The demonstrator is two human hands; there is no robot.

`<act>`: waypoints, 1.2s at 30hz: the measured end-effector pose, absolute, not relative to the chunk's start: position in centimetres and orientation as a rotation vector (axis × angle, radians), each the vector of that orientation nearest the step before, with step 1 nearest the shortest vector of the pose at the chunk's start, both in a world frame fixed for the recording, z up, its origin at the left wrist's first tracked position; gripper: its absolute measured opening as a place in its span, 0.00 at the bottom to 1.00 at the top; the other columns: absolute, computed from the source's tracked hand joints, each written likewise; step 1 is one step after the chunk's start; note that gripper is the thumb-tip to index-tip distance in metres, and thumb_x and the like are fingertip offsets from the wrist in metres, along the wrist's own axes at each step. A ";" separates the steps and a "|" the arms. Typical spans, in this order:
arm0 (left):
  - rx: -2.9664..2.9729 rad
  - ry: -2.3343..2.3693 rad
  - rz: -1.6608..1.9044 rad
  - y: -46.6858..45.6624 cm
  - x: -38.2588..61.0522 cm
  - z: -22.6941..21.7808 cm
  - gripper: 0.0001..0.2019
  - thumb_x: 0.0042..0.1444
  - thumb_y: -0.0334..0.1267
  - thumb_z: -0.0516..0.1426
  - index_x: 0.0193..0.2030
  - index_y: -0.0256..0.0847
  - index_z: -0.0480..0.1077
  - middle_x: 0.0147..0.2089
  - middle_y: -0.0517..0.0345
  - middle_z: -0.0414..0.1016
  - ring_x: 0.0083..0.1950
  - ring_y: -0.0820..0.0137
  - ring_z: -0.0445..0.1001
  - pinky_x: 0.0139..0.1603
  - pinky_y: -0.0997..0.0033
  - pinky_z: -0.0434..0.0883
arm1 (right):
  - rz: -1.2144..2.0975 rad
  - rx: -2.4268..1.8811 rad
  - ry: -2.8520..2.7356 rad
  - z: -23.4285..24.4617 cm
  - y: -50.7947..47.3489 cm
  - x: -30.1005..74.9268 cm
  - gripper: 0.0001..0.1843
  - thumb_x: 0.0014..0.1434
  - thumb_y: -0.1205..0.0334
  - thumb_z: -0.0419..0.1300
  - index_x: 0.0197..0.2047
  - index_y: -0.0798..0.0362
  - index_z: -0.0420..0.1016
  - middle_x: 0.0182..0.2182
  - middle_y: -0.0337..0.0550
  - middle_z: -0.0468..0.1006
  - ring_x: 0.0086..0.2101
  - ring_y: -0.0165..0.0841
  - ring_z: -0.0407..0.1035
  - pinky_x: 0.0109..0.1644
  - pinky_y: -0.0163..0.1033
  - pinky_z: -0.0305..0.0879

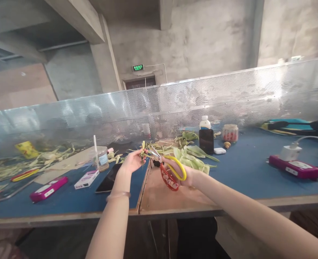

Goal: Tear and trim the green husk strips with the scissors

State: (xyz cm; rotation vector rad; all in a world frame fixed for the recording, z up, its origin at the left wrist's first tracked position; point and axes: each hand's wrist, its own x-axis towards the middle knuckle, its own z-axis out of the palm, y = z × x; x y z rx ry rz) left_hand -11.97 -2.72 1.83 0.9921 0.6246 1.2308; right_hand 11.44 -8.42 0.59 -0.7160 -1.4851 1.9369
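Observation:
My right hand (185, 173) is closed around scissors (171, 174) with one red and one yellow handle loop. Their metal blades point up and left, close to my left fingertips. My left hand (131, 162) pinches a small green and yellow plant piece (143, 153), its exact kind too small to make out. Whether the blades touch it I cannot tell. Just beyond my right hand lie broad pale green leaves (192, 158) that look like corn husks. Thin dry stalks (162, 146) spread behind them.
On the left are a second pair of scissors (25, 175), a magenta power strip (48, 189), a small white box (86, 179) and a cup with a straw (102, 158). To the right stand a black phone (206, 141), a jar (230, 133) and another magenta strip (295, 167). A perforated metal screen (172, 104) runs behind.

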 end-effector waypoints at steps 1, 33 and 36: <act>0.987 0.624 1.229 -2.7 -12.0 1.8 0.06 0.50 0.30 0.54 0.35 0.32 0.68 0.31 0.54 0.73 0.25 0.75 0.69 0.25 0.73 0.68 | 2.018 -0.660 -1.477 0.3 -8.2 11.5 0.23 0.51 0.40 0.50 0.25 0.54 0.62 0.17 0.37 0.66 0.16 0.26 0.62 0.16 0.30 0.56; 0.931 0.627 1.283 -3.1 -10.8 2.3 0.05 0.51 0.27 0.52 0.33 0.31 0.68 0.29 0.52 0.70 0.29 0.72 0.71 0.26 0.74 0.69 | 1.985 -0.696 -1.538 -1.2 -5.9 8.6 0.27 0.50 0.36 0.47 0.22 0.54 0.59 0.13 0.34 0.60 0.11 0.23 0.54 0.09 0.28 0.50; 0.942 0.619 1.276 -3.0 -10.8 2.2 0.05 0.51 0.27 0.52 0.33 0.30 0.68 0.29 0.52 0.70 0.29 0.73 0.70 0.27 0.74 0.69 | 1.989 -0.697 -1.534 -1.5 -5.5 8.3 0.28 0.50 0.36 0.46 0.21 0.54 0.58 0.13 0.34 0.60 0.11 0.23 0.54 0.08 0.28 0.50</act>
